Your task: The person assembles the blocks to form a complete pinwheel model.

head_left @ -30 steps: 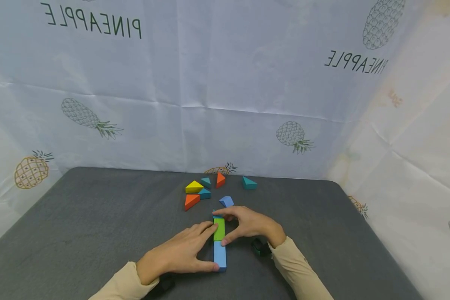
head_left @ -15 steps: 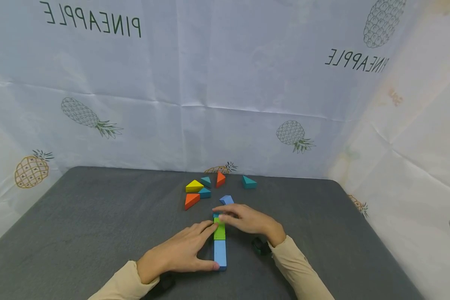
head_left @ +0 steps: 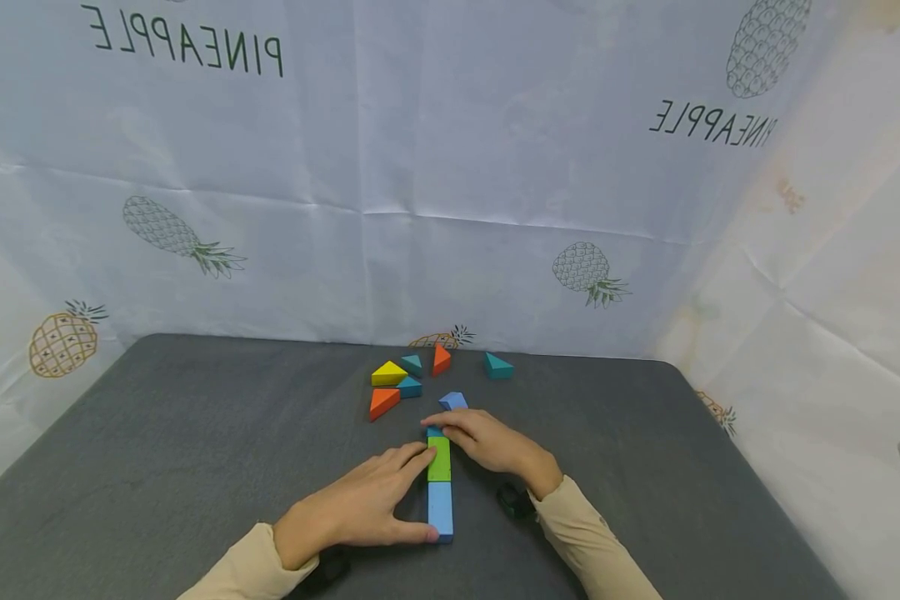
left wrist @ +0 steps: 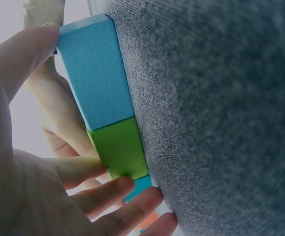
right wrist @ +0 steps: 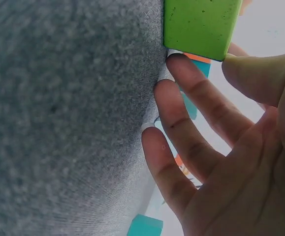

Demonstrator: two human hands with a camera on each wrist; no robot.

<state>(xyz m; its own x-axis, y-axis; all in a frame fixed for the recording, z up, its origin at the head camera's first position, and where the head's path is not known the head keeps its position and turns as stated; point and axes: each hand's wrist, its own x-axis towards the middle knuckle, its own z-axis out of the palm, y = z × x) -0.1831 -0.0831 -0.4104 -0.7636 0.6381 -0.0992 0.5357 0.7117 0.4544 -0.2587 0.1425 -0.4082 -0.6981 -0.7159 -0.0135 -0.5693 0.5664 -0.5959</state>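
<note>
Blocks lie end to end on the table: a light blue rectangular block point(head_left: 440, 510) nearest, a green rectangular block point(head_left: 438, 460) beyond it, then a small blue piece point(head_left: 435, 432). From the left side my left hand point(head_left: 367, 498) spans this row, fingers fairly straight. Its thumb touches the light blue block's near end, and a finger touches the green block. My right hand point(head_left: 495, 442) is at the far end, its index finger reaching past the small blue piece and its thumb close by. In the right wrist view its fingers look straight; the blue piece is hidden there.
Beyond the row lie a light blue arched-looking piece point(head_left: 453, 401), orange-red triangles point(head_left: 384, 403), a yellow triangle point(head_left: 388, 374) and several teal or blue triangles, one point(head_left: 498, 366) apart at right. The dark grey table point(head_left: 195, 450) ends at a pineapple-print cloth point(head_left: 457, 275).
My right thumb has moved forward from the green block's near end to its far end, beside the small blue piece. My left hand and the two longer blocks stay in place.
</note>
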